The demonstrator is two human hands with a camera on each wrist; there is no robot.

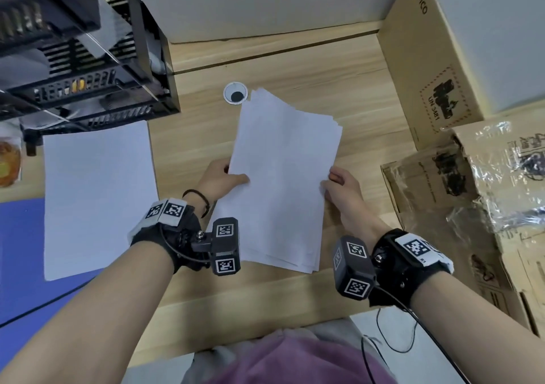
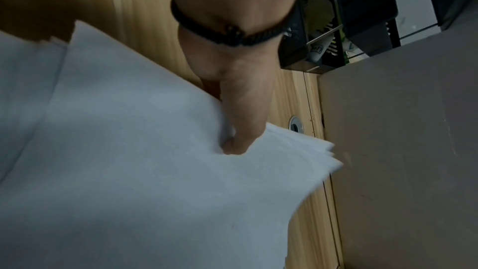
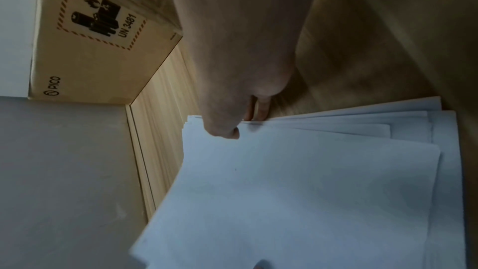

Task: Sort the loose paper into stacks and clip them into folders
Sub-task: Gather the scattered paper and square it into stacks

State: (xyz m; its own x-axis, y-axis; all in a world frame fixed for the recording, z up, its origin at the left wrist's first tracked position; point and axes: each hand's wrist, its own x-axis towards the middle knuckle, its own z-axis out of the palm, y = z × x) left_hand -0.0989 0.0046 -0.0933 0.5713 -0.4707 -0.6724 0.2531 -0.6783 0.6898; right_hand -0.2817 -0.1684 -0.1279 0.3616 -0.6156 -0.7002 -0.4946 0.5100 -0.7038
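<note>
A loose stack of white paper (image 1: 283, 177) is held over the middle of the wooden desk (image 1: 354, 95), its sheets fanned out of line at the corners. My left hand (image 1: 227, 181) pinches the stack's left edge, thumb on top (image 2: 238, 142). My right hand (image 1: 339, 186) pinches the right edge, thumb on top (image 3: 225, 130) and fingers underneath. The misaligned sheets (image 3: 310, 181) show in the right wrist view. A second white sheet or stack (image 1: 97, 198) lies flat at the left of the desk, partly on a blue folder (image 1: 20, 260).
A black wire-and-plastic file rack (image 1: 82, 59) stands at the back left. A PICO cardboard box (image 1: 424, 59) and flattened cartons with plastic wrap (image 1: 486, 192) crowd the right side. A round cable grommet (image 1: 235, 93) sits behind the stack. A grey partition (image 1: 265, 3) backs the desk.
</note>
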